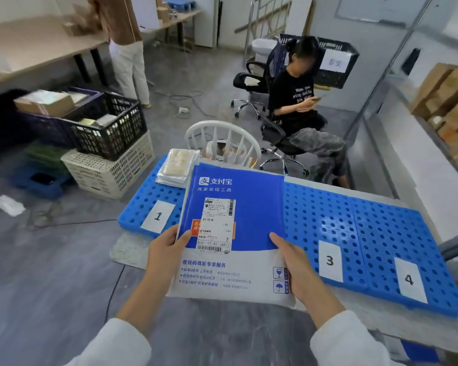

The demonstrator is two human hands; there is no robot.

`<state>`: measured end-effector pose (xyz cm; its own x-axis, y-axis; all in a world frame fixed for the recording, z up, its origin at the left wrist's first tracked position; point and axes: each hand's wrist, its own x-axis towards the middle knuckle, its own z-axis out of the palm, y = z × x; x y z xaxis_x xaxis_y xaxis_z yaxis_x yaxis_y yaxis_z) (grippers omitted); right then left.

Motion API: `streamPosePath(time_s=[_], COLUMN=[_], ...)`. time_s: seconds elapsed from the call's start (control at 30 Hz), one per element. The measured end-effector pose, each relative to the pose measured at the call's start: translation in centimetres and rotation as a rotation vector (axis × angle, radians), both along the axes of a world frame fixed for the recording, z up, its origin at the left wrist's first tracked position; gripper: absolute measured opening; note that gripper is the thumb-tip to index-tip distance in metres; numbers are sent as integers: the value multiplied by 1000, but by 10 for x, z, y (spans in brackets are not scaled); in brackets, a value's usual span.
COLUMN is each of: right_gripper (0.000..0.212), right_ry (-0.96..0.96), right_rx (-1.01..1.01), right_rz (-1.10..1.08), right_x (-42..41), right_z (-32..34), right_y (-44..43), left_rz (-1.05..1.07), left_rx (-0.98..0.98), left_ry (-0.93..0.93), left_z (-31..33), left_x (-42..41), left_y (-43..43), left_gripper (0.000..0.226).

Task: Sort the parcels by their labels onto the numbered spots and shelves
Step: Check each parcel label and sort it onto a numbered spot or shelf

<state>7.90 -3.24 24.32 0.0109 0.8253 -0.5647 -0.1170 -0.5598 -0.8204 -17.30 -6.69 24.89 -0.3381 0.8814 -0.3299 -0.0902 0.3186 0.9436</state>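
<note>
While it hangs at centre frame over the blue worktop (pixel 354 228), between label 1 (pixel 158 216) and label 3 (pixel 329 261), the parcel (pixel 233 233) is held by both side edges, left hand (pixel 164 249) and right hand (pixel 299 270) each with a grip pinching it.

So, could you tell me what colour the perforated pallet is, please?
The pallet is bright blue, clearest in the head view.

Parcel (pixel 233 207) above pallet (pixel 354 228), between cards 1 (pixel 158 216) and 3 (pixel 330 261)
</note>
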Motion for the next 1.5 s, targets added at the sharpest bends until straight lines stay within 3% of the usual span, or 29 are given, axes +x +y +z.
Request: streamPosePath(time_s=[0.1,0.3,0.5,0.8,1.07,1.27,1.5], right_gripper=[25,52,33,35,12,26,25], right_ry=[-33,-85,-86,-118,-70,-108,-259], right_rx=[42,47,27,-15,6,-31,-88], right_rz=[4,-43,-85,-109,-87,-50,1], right_x=[-30,-66,-85,-59,-22,-4,12], right_z=[3,-16,-29,-44,-52,-79,-120], right_y=[13,34,44,113,204,268,319], left_rz=[4,-64,-121,-164,-136,-125,-215], left_rx=[-8,-18,-80,-110,-133,-186,-255], left_ry=[-14,7,56,78,64,145,273], left_z=[-2,-10,-28,-45,-51,-73,-103], left_x=[-32,-87,-104,-77,-38,-19,3], left_y=[13,46,78,156,242,307,362], left_gripper=[7,12,13,18,16,19,15])
